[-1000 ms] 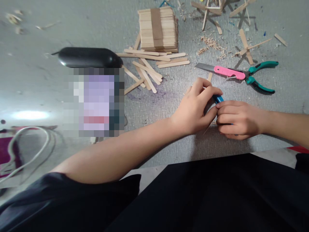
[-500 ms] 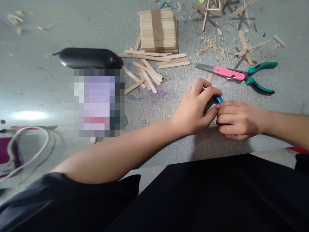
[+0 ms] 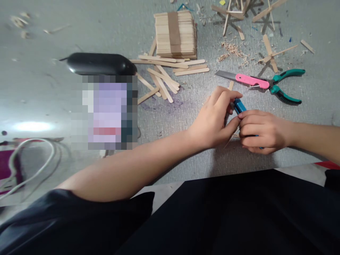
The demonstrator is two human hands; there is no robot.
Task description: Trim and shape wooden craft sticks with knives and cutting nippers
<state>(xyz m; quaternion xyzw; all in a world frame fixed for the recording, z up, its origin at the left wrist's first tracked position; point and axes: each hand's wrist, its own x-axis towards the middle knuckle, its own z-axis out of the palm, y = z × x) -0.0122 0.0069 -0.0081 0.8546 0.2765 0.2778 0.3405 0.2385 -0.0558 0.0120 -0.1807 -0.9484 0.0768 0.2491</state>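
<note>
Left hand [image 3: 212, 122] shifted, exposing more blue tool [image 3: 239, 105]; rest hidden.

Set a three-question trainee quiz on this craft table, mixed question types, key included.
1. True or false: the pink utility knife lies on the table with no hand on it, next to the teal pliers.
2. The right hand is closed around: A) a blue-handled tool; B) a glue bottle; C) a roll of tape.
3. In a few words: what is wrapped around the stack of craft sticks?

Key: 1 true. 2 A. 3 a brown band.
</note>
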